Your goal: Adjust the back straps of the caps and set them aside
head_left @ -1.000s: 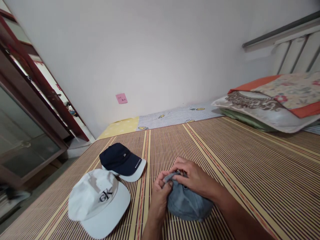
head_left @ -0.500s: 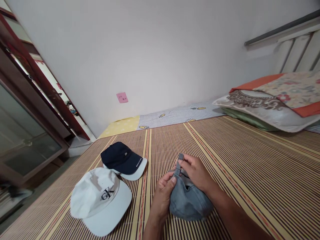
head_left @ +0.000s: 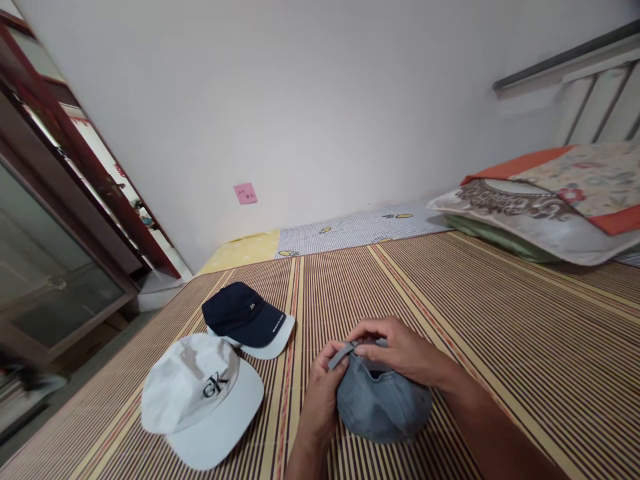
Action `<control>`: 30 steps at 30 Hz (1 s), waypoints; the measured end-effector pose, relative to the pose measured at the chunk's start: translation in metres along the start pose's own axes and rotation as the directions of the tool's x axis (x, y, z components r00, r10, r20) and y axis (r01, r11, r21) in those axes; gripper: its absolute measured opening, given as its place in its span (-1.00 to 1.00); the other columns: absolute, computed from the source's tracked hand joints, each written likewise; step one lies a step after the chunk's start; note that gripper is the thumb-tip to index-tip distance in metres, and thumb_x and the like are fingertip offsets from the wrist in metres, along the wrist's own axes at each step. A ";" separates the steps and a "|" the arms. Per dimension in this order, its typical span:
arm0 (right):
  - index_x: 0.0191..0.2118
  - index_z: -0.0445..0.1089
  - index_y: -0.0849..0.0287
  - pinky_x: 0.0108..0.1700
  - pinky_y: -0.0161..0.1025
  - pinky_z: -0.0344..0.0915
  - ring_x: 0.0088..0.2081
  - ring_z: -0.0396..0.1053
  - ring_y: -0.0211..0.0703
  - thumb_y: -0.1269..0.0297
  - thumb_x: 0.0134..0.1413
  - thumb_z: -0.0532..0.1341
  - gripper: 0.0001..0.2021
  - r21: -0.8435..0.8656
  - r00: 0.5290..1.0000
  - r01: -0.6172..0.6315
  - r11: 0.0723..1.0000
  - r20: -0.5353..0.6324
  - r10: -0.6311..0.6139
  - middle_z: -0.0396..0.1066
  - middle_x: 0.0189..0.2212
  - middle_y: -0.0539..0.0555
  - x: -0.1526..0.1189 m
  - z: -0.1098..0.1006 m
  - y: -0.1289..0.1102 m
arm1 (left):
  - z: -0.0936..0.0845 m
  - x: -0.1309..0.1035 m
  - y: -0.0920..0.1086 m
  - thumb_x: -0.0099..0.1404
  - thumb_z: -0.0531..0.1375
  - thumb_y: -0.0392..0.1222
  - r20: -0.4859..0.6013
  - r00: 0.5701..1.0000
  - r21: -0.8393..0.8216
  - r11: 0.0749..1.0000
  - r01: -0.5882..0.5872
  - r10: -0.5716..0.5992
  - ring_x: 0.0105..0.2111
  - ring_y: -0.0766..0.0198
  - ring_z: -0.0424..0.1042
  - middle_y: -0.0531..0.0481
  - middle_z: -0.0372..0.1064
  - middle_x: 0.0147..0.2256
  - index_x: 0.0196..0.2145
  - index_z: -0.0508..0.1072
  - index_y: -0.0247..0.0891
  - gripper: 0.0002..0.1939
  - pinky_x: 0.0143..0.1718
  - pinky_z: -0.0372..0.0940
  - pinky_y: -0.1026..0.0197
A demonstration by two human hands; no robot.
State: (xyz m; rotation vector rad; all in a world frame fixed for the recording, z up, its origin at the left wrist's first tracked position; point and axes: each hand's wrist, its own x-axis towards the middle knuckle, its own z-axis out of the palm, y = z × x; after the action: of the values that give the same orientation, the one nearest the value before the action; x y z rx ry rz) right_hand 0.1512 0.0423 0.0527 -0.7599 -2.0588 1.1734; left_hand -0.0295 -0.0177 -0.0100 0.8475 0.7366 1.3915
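A grey-blue baseball cap [head_left: 383, 407] rests on the striped mat, its back opening and adjusting strap [head_left: 341, 355] turned up toward the far side. My left hand [head_left: 326, 380] is closed on the cap's left edge, thumb and fingers pinching near the strap. From the right, my right hand [head_left: 395, 343] curls over the back opening, its fingertips gripping where the strap meets the cap. The strap's loose end points left across my left fingers. To the left lie a white cap [head_left: 187, 387] with black letters and a navy cap [head_left: 243, 317] with a white-edged brim.
The striped mat [head_left: 330, 287] covers the bed. Pillows [head_left: 525, 213] are stacked at the right, by a radiator [head_left: 600, 107]. A pink note [head_left: 245, 193] sticks to the wall behind. At the left stands a glass-fronted cabinet [head_left: 60, 280] beside a doorway.
The strap end has swung from upright down to the left. My right hand has lowered onto the cap's opening, with its fingers more bent. The other caps stay put.
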 end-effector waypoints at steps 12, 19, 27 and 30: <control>-0.28 0.51 0.11 -0.14 -0.20 0.30 -0.25 0.44 -0.14 0.42 -0.04 0.33 -0.85 0.021 1.000 -0.008 1.000 -0.019 0.008 0.54 -0.32 -0.02 0.000 -0.003 -0.004 | 0.001 -0.001 0.004 0.19 0.45 -0.03 0.035 0.998 0.072 0.996 -0.060 0.058 -0.39 0.36 0.28 0.12 0.34 -0.40 -0.35 0.37 -0.20 -0.65 -0.31 0.17 0.33; -0.24 0.52 0.11 -0.13 -0.18 0.28 -0.22 0.43 -0.11 0.44 -0.01 0.29 -0.83 -0.070 1.000 -0.010 0.997 0.000 0.010 0.54 -0.29 0.00 -0.001 -0.002 -0.007 | 0.005 -0.001 0.006 0.13 0.48 0.01 -0.006 0.997 0.168 0.983 -0.075 0.077 -0.42 0.36 0.30 0.10 0.40 -0.42 -0.34 0.40 -0.22 -0.62 -0.36 0.19 0.33; -0.28 0.50 0.09 -0.16 -0.21 0.23 -0.22 0.40 -0.14 0.54 -0.05 0.28 -0.78 -0.200 1.000 -0.015 0.980 0.000 0.015 0.50 -0.28 -0.02 -0.005 0.002 -0.017 | -0.006 -0.002 0.002 0.22 0.43 0.01 -0.063 0.993 0.274 0.959 -0.080 0.101 -0.46 0.39 0.21 0.12 0.31 -0.44 -0.34 0.48 -0.24 -0.71 -0.39 0.15 0.35; -0.27 0.52 0.08 -0.11 -0.19 0.23 -0.17 0.41 -0.11 0.54 -0.01 0.29 -0.79 -0.237 1.000 -0.001 0.972 -0.004 0.000 0.50 -0.24 0.00 -0.007 0.002 -0.017 | -0.004 -0.003 0.003 0.19 0.45 -0.03 -0.061 0.994 0.201 0.977 -0.076 0.090 -0.46 0.38 0.23 0.11 0.32 -0.44 -0.39 0.49 -0.23 -0.72 -0.35 0.19 0.33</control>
State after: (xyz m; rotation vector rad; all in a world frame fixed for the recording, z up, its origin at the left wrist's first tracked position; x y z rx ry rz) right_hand 0.1514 0.0287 0.0657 -0.8734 -2.2208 0.9346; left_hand -0.0348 -0.0200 -0.0092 0.9992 0.9145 1.4445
